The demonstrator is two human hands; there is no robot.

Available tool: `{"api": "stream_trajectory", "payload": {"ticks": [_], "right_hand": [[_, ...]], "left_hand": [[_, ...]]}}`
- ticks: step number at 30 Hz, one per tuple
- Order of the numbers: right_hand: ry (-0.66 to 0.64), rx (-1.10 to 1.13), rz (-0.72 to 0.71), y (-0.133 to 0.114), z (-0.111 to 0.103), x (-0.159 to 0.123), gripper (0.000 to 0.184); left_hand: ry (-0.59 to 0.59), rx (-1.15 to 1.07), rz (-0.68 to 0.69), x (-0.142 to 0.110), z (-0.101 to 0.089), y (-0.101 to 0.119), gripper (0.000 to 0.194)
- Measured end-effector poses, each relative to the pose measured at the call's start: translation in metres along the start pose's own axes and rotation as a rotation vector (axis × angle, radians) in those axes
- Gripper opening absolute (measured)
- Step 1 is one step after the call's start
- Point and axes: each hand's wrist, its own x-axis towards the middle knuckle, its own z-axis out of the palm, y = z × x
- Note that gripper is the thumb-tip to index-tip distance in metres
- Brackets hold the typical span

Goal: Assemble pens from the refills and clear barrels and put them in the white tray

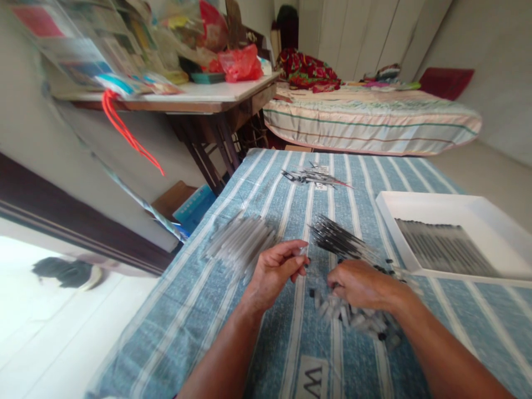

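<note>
My left hand (276, 269) is closed in a pinch over the table, holding a small clear piece with a dark bit, likely a pen cap. My right hand (359, 285) reaches down at the edge of a pile of translucent pen caps (359, 317), some with black ends. Its fingers are curled, and whatever lies between them is hidden. Left of my left hand is a stack of translucent pen barrels (245, 241). Just beyond my hands lies a bundle of dark pen refills (338, 235).
A white tray (443, 205) on the right holds a row of pens (444, 246). More thin dark and clear pieces (313, 176) lie at the far end of the striped tablecloth (278, 354). Beyond stand a cluttered desk (233, 91) and a bed (366, 119).
</note>
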Motion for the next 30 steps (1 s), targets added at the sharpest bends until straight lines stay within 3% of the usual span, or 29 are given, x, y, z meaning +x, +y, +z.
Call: {"api": "stream_trajectory", "payload": {"ticks": [11, 15, 23, 30], "right_hand": [[0.045, 0.051, 0.041, 0.013, 0.008, 0.004, 0.013], [0.166, 0.083, 0.025, 0.013, 0.007, 0.007, 0.015], [0.472, 0.584, -0.065, 0.015, 0.005, 0.009, 0.01], [0.552, 0.991, -0.161, 0.019, 0.008, 0.008, 0.01]], "left_hand": [[-0.064, 0.054, -0.035, -0.002, 0.001, 0.002, 0.027], [-0.082, 0.09, -0.063, -0.002, 0.002, 0.001, 0.027], [-0.132, 0.166, -0.089, -0.004, 0.003, 0.005, 0.026], [-0.167, 0.155, -0.123, -0.004, 0.005, 0.003, 0.026]]}}
